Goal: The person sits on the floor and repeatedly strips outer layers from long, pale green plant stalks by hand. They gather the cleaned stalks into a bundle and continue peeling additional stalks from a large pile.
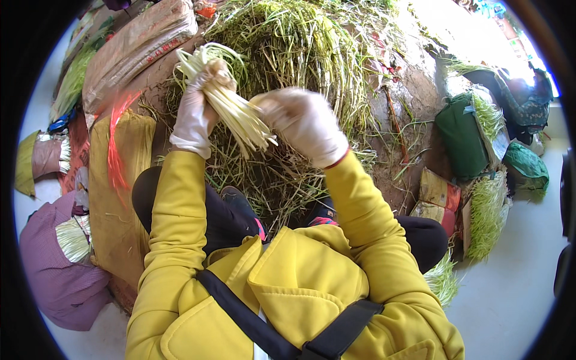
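My left hand (193, 119), in a whitish glove, is closed around a bundle of pale yellow-white vegetable stalks (239, 119). The stalks slant down to the right and spread at their lower ends, while their other ends curl above the hand. Just right of the bundle is my right hand (306, 120), gloved too and smeared by motion. Its fingertips come close to the bundle's edge; I cannot tell whether they touch it or hold anything. Behind and below both hands lies a large heap of green and yellowish trimmings (294, 54).
Red plastic strips (116, 141) lie over a tan wrapped block (123, 198) at my left. Farther back is a larger wrapped block (141, 51). A purple cloth (57, 270) wraps stalks at lower left. On the right are a dark green bundle (462, 135) and loose green stalks (487, 219).
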{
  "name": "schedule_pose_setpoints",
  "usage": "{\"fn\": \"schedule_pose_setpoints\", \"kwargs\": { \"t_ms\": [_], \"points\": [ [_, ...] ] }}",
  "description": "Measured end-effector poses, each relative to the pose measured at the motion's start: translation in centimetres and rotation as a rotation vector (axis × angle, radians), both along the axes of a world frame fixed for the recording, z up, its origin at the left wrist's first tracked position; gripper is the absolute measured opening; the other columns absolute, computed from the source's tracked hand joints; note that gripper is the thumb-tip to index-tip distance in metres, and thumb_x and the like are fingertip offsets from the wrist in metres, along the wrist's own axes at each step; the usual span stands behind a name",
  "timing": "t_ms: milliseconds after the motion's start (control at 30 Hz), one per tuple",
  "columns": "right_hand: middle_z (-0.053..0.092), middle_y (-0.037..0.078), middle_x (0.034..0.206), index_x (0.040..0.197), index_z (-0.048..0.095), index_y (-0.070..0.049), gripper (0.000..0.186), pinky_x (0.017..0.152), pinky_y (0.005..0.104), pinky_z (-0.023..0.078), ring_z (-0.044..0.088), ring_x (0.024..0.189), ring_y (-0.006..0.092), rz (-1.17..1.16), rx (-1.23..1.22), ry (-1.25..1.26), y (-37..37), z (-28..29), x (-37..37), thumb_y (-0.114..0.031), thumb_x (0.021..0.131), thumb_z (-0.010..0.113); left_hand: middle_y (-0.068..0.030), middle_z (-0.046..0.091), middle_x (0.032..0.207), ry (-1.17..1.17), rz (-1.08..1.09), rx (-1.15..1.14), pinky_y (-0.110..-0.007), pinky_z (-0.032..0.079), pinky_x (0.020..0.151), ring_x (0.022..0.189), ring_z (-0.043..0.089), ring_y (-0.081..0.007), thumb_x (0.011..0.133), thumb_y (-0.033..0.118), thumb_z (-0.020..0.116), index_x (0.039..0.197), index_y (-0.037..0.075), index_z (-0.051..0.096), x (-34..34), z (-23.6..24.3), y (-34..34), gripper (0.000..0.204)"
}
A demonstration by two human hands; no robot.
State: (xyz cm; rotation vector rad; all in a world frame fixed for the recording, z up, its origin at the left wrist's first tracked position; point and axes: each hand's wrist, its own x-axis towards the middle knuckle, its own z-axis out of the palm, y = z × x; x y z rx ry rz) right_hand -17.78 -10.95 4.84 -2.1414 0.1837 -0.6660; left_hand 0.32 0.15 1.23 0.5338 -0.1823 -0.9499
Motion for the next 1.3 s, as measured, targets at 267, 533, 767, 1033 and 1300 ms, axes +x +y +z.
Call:
{"fn": "schedule_pose_setpoints", "kwargs": {
  "t_ms": [267, 533, 767, 1033, 1300],
  "points": [
    [0.069, 0.004, 0.075, 0.112, 0.067, -0.006, 0.022, 0.055, 0.0222, 0.050, 0.056, 0.055, 0.0065, 0.491, 0.721, 0.688, -1.1, -3.0, -1.9, -0.014, 0.094, 0.056, -0.0073, 0.062, 0.078, 0.067, 0.065, -0.139, -0.034, 0.051, 0.076, 0.073, 0.061, -0.0189, 0.081, 0.003, 0.070, 0.096, -0.004, 0.063, 0.9, -0.2, 1.0, 0.018],
    [0.071, 0.012, 0.095, 0.110, 0.068, -0.008, 0.024, 0.076, 0.0307, 0.054, 0.066, 0.082, 0.0194, -0.674, 0.185, 0.469, -16.4, -14.2, -2.5, -0.017, 0.090, 0.059, -0.0100, 0.065, 0.094, 0.091, -0.049, -0.353, -0.038, 0.050, 0.090, 0.083, 0.062, -0.0192, 0.085, 0.005, 0.065, 0.106, -0.001, 0.062, 2.0, 1.0, 2.4, 0.022],
    [0.072, 0.013, 0.090, 0.102, 0.072, -0.010, 0.028, 0.078, 0.0323, 0.052, 0.067, 0.079, 0.0240, -0.725, 0.172, 0.696, -20.1, -19.9, -1.5, -0.028, 0.080, 0.073, -0.0070, 0.064, 0.093, 0.203, -0.050, -0.177, -0.035, 0.045, 0.089, 0.075, 0.058, -0.0168, 0.081, 0.004, 0.064, 0.109, 0.000, 0.064, 2.0, -1.2, 1.6, 0.028],
    [0.068, -0.001, 0.074, 0.095, 0.071, -0.011, 0.011, 0.044, 0.0159, 0.040, 0.049, 0.052, 0.0015, -0.452, 0.723, -0.405, -13.7, -5.4, -5.4, -0.010, 0.092, 0.061, -0.0035, 0.062, 0.094, -0.014, 0.025, 0.018, -0.031, 0.051, 0.070, 0.071, 0.055, -0.0118, 0.084, 0.012, 0.065, 0.103, 0.004, 0.060, 1.3, -0.8, 0.8, 0.022],
    [0.066, 0.003, 0.078, 0.132, 0.053, -0.007, 0.041, 0.047, 0.0166, 0.042, 0.053, 0.052, 0.0057, 0.117, 1.127, -0.044, -6.1, -4.7, -5.0, -0.007, 0.091, 0.059, -0.0104, 0.061, 0.101, -0.073, -0.124, 0.164, -0.031, 0.056, 0.067, 0.068, 0.059, -0.0131, 0.081, 0.011, 0.069, 0.111, 0.000, 0.055, -2.4, 0.6, 0.1, 0.034]
  ]
}}
